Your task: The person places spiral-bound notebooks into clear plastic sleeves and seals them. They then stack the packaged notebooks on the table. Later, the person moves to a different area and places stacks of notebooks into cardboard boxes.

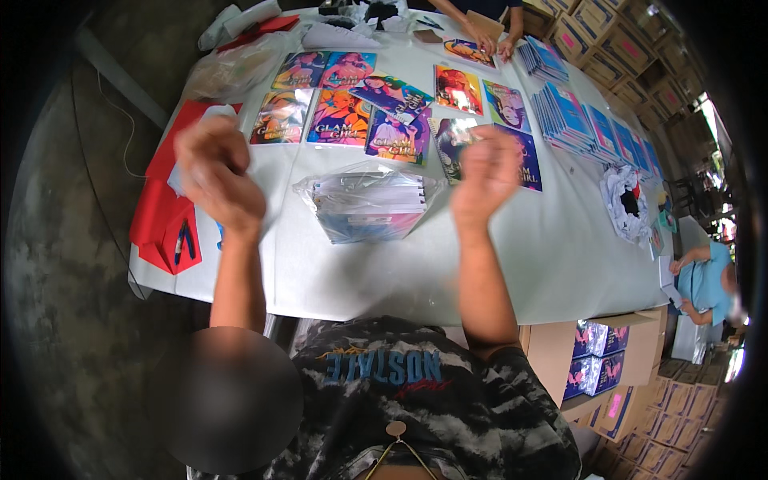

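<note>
A stack of notebooks (370, 200) in a clear plastic bag (368, 228) stands on the white-covered table in front of me. My left hand (220, 176) is raised to its left, clear of the bag, near a red sheet. On the other side my right hand (486, 176) is lifted over the edge of a dark-covered notebook (453, 144); whether it touches that cover I cannot tell. The fingers of both hands look bent but are smeared by motion. Beyond the bag, several notebooks with bright illustrated covers (338, 116) lie in rows, some overlapping.
Blue notebook stacks (564, 120) line the right side of the table (560, 264). Pens (182, 240) lie on red material at left. Crumpled white wrapping (624, 204) sits at right. Across the table another person's hands (492, 44) handle a notebook. An open carton (544, 360) stands below right.
</note>
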{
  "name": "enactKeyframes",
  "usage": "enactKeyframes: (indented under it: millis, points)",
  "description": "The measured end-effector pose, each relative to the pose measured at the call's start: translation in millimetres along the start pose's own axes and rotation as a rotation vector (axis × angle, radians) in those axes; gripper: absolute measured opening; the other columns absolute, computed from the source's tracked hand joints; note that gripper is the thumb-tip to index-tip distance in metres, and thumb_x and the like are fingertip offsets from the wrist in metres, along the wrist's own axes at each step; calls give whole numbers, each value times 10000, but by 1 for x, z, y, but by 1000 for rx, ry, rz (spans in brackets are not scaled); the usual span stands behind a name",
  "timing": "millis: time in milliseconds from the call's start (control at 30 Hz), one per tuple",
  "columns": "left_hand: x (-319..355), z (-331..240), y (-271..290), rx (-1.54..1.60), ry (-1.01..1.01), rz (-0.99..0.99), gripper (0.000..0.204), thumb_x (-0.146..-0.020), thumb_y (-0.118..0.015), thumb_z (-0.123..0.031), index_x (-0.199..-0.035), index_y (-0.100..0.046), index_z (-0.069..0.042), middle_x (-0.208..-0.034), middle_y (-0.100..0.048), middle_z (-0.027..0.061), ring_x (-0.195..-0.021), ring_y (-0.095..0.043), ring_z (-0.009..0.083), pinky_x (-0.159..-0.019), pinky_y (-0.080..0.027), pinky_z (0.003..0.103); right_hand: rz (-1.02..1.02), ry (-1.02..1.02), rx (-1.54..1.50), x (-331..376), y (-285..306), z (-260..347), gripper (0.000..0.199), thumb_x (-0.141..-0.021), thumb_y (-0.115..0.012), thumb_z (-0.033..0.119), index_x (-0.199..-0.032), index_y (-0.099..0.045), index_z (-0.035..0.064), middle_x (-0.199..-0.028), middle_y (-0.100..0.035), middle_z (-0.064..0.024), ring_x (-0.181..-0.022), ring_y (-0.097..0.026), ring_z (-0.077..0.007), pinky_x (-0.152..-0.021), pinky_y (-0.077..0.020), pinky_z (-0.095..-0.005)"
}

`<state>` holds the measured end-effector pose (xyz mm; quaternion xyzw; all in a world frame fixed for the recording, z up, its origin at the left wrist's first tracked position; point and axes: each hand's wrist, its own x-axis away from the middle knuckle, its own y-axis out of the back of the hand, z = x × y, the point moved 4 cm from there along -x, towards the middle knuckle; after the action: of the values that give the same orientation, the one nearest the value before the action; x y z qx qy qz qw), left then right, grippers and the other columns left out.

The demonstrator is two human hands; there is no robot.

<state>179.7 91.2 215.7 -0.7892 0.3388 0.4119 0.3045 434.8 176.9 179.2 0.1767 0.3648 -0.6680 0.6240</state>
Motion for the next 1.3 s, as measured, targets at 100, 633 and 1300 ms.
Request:
enactKeyframes:
  millis: [100, 633, 1300]
  points:
    - [-7, 14, 13, -349, 337, 309, 265, -918, -510, -266, -972, -556, -11, -750, -542, 40, -612, -462, 87, -524, -350, 239, 126, -52, -19, -17, 30, -4, 627, -802, -603, 492, -1196, -443, 31, -967, -553, -76, -874, -523, -128, -757, -398, -256]
    - [33, -35, -23, -612, -41, 1134, 300, -620, -775, -323, -826, -686, -124, -1244, -497, 79, -1174, -417, 316, -964, -297, 439, 409, 425, 633, 101, 33, -6, 620, -645, -776, 340, -1177, -517, 157, -1340, -389, -106, -1259, -306, -299, -966, -282, -419]
    - [37, 36, 52, -174, 516, 321, 647, -735, -707, -465, -1200, -547, -44, -1303, -474, 152, -1229, -414, 257, -1022, -295, 416, 960, 359, 723, 149, 10, -21, 379, -822, -550, 159, -1192, -531, 80, -1338, -430, -76, -1267, -351, -240, -1029, -266, -396]
